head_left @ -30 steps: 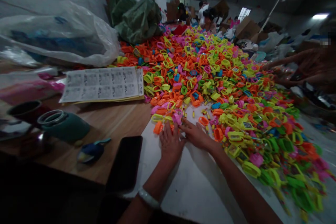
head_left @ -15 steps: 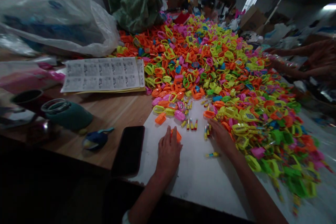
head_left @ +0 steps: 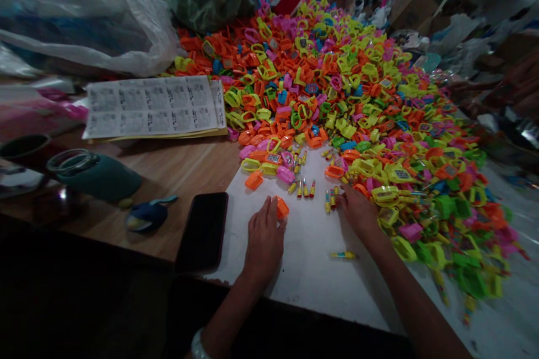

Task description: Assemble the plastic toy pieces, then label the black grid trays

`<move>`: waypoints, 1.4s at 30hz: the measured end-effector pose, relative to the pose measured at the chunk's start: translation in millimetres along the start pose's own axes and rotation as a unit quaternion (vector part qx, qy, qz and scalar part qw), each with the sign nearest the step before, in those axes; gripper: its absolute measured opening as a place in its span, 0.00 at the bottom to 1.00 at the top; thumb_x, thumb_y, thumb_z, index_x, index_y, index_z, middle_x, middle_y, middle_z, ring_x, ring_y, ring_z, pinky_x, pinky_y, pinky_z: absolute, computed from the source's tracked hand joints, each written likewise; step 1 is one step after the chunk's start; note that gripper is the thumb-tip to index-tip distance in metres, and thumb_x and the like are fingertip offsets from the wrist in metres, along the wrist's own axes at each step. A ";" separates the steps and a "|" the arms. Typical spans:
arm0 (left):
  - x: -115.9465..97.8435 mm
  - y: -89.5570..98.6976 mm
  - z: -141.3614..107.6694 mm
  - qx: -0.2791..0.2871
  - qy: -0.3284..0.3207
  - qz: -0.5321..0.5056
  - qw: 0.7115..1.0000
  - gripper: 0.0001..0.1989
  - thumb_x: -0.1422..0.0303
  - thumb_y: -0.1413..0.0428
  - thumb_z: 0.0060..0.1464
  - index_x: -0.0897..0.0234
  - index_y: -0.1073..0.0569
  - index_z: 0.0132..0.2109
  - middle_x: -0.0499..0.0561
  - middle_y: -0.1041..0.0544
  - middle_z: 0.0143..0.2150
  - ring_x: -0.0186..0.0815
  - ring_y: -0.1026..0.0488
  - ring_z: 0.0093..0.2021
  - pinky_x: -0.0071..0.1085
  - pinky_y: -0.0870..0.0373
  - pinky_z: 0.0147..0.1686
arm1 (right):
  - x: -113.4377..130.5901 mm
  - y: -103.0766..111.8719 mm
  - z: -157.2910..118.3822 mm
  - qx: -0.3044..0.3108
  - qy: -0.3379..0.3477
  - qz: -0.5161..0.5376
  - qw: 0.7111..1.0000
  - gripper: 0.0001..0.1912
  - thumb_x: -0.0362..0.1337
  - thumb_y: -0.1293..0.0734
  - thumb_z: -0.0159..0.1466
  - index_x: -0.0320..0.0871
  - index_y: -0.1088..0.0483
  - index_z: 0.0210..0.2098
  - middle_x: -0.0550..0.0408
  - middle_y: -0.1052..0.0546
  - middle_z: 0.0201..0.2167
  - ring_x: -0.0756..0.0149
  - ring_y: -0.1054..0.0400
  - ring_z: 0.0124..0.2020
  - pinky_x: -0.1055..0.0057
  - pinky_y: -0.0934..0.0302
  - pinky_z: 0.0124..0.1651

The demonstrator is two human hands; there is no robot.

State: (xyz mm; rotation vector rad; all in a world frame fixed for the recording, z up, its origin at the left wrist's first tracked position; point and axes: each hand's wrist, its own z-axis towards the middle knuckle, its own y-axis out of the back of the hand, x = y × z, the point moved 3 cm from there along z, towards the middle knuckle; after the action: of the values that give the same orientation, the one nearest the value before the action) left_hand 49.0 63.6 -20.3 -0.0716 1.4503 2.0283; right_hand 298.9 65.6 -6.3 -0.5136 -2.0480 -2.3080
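My left hand (head_left: 266, 242) lies on the white sheet with its fingers stretched forward. Its fingertips touch or nearly touch an orange plastic piece (head_left: 282, 208) shaped like a toy watch case. My right hand (head_left: 359, 212) reaches in from the right with its fingers extended. Those fingertips are beside a few small yellow tubes with coloured ends (head_left: 332, 198); whether they touch them is hard to make out. Between the hands, further forward, stand several similar tubes (head_left: 305, 188) in a row. A single yellow tube (head_left: 343, 255) lies nearer the front edge.
A big heap of bright toy watches (head_left: 337, 90) fills the back and right. On the left are a black phone (head_left: 202, 231), a blue item (head_left: 146, 217), a teal jar (head_left: 96, 176), printed sheets (head_left: 154, 106) and a plastic bag (head_left: 138, 22). Another person's arm (head_left: 505, 84) shows at right.
The whole view has shifted slightly upward and left. Both hands stay at about the same places beside the orange piece and the tubes.
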 end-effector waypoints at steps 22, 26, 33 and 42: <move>6.6 -1.0 -1.1 -0.032 0.049 -0.081 0.995 0.24 0.60 0.57 0.61 0.67 0.46 0.61 0.64 0.37 0.59 0.47 0.37 0.58 0.47 0.37 0.54 | 19.4 20.0 -125.3 0.125 -0.147 -0.121 0.974 0.24 0.61 0.48 0.61 0.49 0.39 0.25 0.49 0.26 0.20 0.56 0.29 0.24 0.68 0.47 0.23; 3.7 4.6 12.8 -0.049 0.138 -0.087 0.985 0.22 0.57 0.52 0.58 0.69 0.40 0.53 0.62 0.33 0.50 0.45 0.31 0.49 0.46 0.33 0.48 | 40.9 5.7 -105.9 0.147 -0.113 -0.097 0.978 0.18 0.54 0.44 0.63 0.46 0.38 0.31 0.46 0.23 0.28 0.57 0.27 0.30 0.68 0.44 0.26; -2.6 0.5 29.1 -0.024 0.177 -0.084 0.980 0.18 0.65 0.42 0.49 0.68 0.36 0.45 0.58 0.31 0.43 0.44 0.30 0.44 0.45 0.32 0.45 | 68.6 4.6 -74.4 0.124 -0.033 0.123 0.984 0.05 0.39 0.45 0.63 0.45 0.42 0.35 0.49 0.26 0.32 0.59 0.29 0.33 0.67 0.40 0.33; -11.0 7.3 8.3 0.102 0.036 -0.244 0.964 0.15 0.68 0.46 0.53 0.62 0.34 0.49 0.53 0.27 0.46 0.40 0.30 0.46 0.41 0.33 0.48 | 86.9 -4.2 -49.2 0.098 0.002 0.347 0.933 0.12 0.47 0.38 0.60 0.44 0.35 0.34 0.60 0.30 0.26 0.68 0.36 0.28 0.73 0.44 0.31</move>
State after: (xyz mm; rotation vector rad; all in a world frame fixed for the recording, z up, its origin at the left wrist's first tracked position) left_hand 56.6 64.3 -6.7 -0.3820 1.5015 1.4862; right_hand 204.3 36.4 7.1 -1.0155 -1.6789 -1.6665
